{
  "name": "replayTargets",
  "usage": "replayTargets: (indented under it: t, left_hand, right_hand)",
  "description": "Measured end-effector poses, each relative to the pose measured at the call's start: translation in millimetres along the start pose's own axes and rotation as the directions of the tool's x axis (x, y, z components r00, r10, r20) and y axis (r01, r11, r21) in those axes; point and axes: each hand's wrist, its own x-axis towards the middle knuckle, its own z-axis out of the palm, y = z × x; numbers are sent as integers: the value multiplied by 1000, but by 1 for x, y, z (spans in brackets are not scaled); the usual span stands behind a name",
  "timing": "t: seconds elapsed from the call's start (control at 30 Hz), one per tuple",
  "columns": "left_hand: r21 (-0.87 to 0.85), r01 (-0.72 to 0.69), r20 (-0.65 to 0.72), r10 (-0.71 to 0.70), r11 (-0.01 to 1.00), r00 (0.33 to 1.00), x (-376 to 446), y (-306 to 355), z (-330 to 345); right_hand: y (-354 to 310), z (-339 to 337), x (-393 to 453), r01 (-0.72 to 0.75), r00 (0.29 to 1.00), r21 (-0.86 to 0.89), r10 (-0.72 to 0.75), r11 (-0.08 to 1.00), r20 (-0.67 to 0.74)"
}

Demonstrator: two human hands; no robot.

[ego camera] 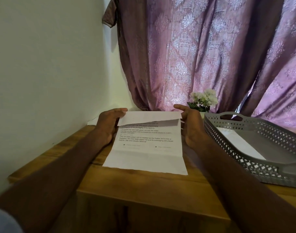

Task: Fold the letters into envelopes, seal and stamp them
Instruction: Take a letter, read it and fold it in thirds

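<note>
While both hands pinch it, creased letter [147, 145] bends.

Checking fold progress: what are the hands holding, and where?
Both hands, left and right, pinch the letter by its far edge corners, folding it toward the person.

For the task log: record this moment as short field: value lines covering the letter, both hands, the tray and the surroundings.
letter: printed sheet on the wooden table, far edge folded over toward the person
left hand: left hand grips the folded flap's left corner
right hand: right hand holds the flap's right corner
fold state: first fold under way, not pressed flat
tray: grey perforated tray to the right, white paper inside
background: flowers before a purple curtain
envelope, stamp: not identifiable
</note>
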Motion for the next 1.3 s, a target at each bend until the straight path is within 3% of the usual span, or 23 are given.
replayTargets:
  t: [0.2,0.47,0.63,0.73,0.93,1.1,1.3]
  left_hand:
    - [37,33,-81,-30,999,996,-4,1,2]
    - [34,28,-68,-26,999,997,-5,3,3]
    - [193,44,150,-73,980,986,-11,5,8]
    - [247,-16,178,-29,969,984,-9,1,5]
    - [82,-2,78,-5,997,997,-3,-1,-1]
    - [137,15,213,-44,990,976,-6,0,-1]
    - [76,32,137,-43,997,990,-3,1,-5]
  right_hand:
    - [5,0,3,7,999,-65,-10,998,-47]
    - [5,-1,-4,59,997,-34,-61,998,-53]
    - [5,-5,1,32,990,-11,-33,999,-135]
    - [6,-6,7,59,989,-28,-62,998,-135]
    - [9,-3,0,56,995,-145,-43,988,90]
    - [7,-5,-3,90,994,-128,-81,988,70]
    - [8,-4,-2,84,996,-81,-81,993,35]
